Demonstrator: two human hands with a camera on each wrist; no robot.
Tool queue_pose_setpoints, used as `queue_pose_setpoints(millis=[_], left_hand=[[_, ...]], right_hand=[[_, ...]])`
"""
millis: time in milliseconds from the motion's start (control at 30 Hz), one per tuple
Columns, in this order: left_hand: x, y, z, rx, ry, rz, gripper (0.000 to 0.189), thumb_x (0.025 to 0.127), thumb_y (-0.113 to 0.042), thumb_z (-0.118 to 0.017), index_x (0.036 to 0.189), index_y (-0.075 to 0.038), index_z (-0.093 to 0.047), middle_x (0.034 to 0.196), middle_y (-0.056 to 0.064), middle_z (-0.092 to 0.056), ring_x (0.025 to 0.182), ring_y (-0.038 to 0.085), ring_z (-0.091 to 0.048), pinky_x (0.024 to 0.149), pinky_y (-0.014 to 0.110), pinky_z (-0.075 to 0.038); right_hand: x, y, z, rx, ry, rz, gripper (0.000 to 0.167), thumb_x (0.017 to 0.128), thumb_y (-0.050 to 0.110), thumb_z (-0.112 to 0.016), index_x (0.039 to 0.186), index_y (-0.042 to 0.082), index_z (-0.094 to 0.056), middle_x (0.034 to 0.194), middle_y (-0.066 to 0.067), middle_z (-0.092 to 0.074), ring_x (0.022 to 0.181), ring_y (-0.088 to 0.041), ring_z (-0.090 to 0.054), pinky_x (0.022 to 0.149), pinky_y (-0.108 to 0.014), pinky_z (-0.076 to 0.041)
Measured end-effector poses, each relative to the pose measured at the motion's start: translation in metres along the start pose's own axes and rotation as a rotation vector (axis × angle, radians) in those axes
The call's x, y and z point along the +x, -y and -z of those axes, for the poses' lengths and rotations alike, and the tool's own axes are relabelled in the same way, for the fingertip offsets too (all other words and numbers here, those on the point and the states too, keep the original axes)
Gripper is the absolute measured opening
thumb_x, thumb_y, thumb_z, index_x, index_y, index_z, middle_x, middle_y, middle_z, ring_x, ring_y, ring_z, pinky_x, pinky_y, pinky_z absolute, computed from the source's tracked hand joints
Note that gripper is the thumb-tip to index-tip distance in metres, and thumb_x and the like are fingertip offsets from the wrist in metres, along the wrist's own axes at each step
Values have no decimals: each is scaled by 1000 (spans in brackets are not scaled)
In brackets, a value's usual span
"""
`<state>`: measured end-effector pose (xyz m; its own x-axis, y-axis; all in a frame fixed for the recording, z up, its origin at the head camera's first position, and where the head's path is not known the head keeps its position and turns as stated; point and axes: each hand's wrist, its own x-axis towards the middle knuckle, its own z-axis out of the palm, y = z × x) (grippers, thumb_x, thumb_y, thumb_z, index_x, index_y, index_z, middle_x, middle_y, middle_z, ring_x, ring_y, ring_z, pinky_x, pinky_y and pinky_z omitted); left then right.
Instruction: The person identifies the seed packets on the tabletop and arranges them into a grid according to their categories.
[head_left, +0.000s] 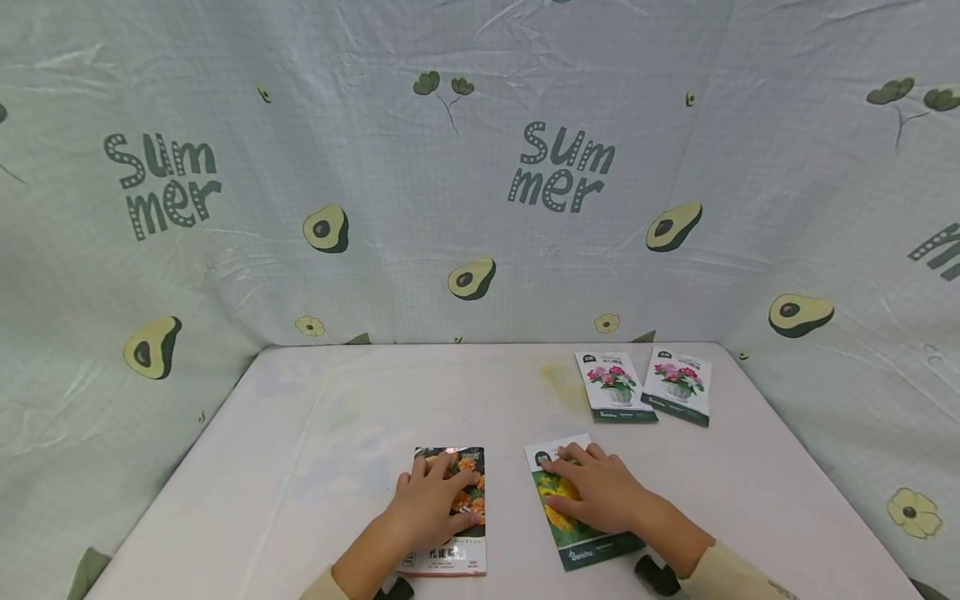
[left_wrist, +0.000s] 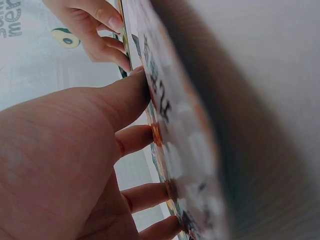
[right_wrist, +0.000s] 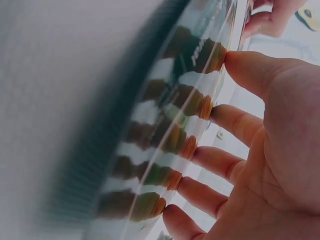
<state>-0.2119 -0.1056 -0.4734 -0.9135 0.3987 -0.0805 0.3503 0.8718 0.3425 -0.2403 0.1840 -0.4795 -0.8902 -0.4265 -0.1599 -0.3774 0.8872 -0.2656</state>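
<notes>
My left hand (head_left: 429,508) rests fingers-spread on the orange-flower seed packet (head_left: 461,562), my right hand (head_left: 602,495) likewise on the yellow-flower seed packet (head_left: 557,527). Both packets lie on the table (head_left: 300,475) — side by side, apart.

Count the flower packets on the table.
4: an orange-flower packet under the left hand, a yellow-flower packet under the right hand, and two pink-flower packets at the back right. More could be hidden underneath.

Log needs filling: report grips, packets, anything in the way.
Left grip resting on orange-flower packet. Right grip on yellow-flower packet. Two pink-flower packets farther back, apparently not obstructing.
</notes>
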Motion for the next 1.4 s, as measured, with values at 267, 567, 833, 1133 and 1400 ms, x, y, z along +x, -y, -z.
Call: queue_pose_setpoints(millis=[267, 567, 833, 1133, 1400], left_hand=[[0, 1, -1, -4, 4, 9, 54, 93, -53, -71, 141, -31, -60, 155, 16, -41, 132, 47, -42, 95, 66, -37], [1, 0, -5, -7, -2, 17, 53, 92, -53, -71, 139, -31, -62, 155, 17, -43, 133, 47, -41, 96, 65, -37], [2, 1, -5, 1, -6, 9, 55, 92, -54, -71, 140, -31, -61, 154, 16, -43, 132, 46, -42, 95, 66, -37], [2, 2, -5, 9, -11, 8, 55, 91, -55, -72, 139, -31, -62, 154, 15, -44, 129, 44, -44, 93, 62, -38], [2, 1, -3, 14, -11, 9, 56, 90, -56, -72, 140, -31, -62, 154, 16, -44, 129, 44, -44, 94, 64, -39]], right_hand=[[4, 3, -5, -8, -8, -22, 61, 93, 63, -63, 146, 34, -58, 147, -1, -54, 130, -30, -48, 102, -60, -44], [6, 9, -7, -15, -21, -41, 61, 93, 63, -63, 145, 34, -59, 144, -1, -55, 124, -27, -48, 100, -59, -44], [7, 17, -7, -20, -31, -54, 59, 92, 62, -65, 145, 34, -60, 143, -2, -55, 121, -25, -49, 97, -56, -45], [8, 25, -7, -24, -36, -49, 61, 92, 60, -66, 146, 32, -58, 142, -4, -56, 120, -27, -49, 96, -58, -45], [10, 29, -8, -32, -29, -48, 62, 92, 61, -65, 147, 32, -57, 142, -4, -55, 119, -27, -49, 95, -58, -45]])
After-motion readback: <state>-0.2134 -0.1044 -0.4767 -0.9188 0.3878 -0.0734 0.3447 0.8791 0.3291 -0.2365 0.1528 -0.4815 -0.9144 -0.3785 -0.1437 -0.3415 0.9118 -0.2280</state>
